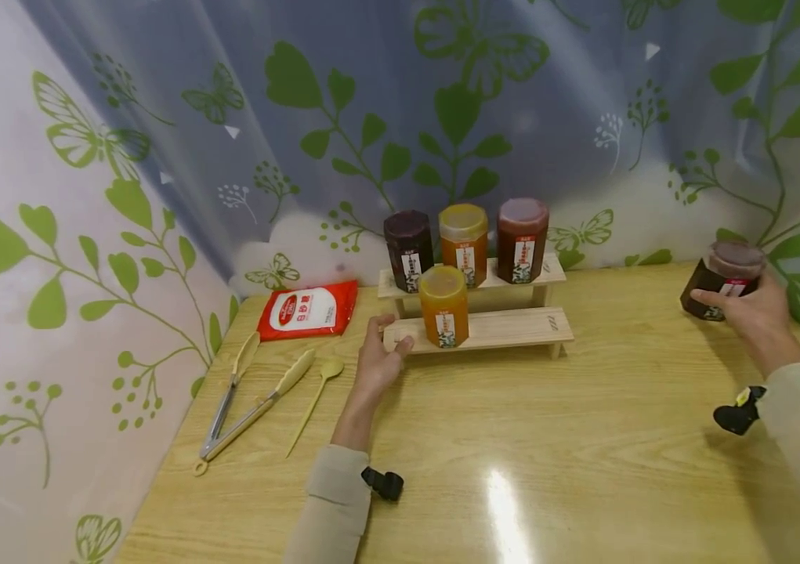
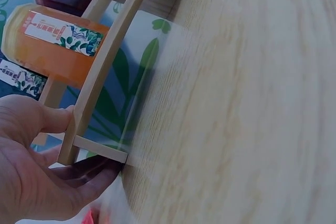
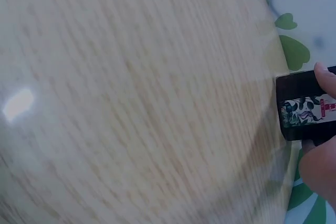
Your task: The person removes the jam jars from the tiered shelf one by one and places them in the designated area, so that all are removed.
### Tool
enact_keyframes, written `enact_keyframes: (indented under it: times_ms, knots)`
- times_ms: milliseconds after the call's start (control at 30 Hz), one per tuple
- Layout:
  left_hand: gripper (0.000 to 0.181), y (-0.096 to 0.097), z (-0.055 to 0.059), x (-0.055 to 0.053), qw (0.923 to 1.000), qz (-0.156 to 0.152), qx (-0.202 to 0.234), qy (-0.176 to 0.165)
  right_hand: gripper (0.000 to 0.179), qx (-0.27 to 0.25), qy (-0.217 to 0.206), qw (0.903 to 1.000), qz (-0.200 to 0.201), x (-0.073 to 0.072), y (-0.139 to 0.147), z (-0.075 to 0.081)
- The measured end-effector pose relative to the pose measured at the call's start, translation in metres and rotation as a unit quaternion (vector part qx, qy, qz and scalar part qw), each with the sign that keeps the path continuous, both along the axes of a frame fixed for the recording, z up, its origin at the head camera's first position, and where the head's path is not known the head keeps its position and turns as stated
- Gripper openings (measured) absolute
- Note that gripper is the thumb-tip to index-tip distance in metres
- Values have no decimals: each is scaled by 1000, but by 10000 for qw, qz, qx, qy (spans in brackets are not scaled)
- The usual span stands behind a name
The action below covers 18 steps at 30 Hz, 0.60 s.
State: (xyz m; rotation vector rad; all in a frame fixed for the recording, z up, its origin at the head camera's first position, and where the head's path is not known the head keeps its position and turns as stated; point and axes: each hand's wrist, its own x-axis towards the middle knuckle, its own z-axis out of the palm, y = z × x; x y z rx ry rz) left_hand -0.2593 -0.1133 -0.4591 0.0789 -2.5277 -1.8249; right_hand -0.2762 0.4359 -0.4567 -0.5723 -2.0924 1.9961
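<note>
At the table's right side my right hand (image 1: 762, 313) grips a dark octagonal jam jar (image 1: 706, 294) with a pale lid; the right wrist view shows its label and thumb on the jar (image 3: 304, 85). My left hand (image 1: 374, 364) pinches the left end of the lower step of a two-tier wooden stand (image 1: 512, 329), thumb on top and other fingers by its leg (image 2: 100, 149). On that step stands a yellow-orange jar (image 1: 444, 301). Behind it, the upper step bears a dark purple jar (image 1: 407, 239), an amber jar (image 1: 463, 227) and a red jar (image 1: 521, 235).
Left of the stand lies a red and white sugar bag (image 1: 308, 309). Spread tongs (image 1: 240, 431) and a thin yellow spoon (image 1: 311, 403) rest nearer on the wooden table (image 1: 618, 439). A leaf-patterned curtain (image 1: 371, 117) hangs behind the table.
</note>
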Motion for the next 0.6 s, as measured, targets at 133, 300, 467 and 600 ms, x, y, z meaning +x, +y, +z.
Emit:
enact_keyframes:
  times_ms: [133,300,467,600]
  knots:
    - [51,1,1,-1,10000,-4,-22,22,99,1670,-323,9854,43,4,1,-2]
    - [49,3,1,1,10000,-30,28,43,95,743,-22,9971,157,8,4,-2]
    - [50,3,0,2,10000,-14,9,37,95,1360,-349,9897,280,10,7,8]
    - [50,1,0,2,10000,9,-36,56,98,1576,-469,9862,177,6,9,21]
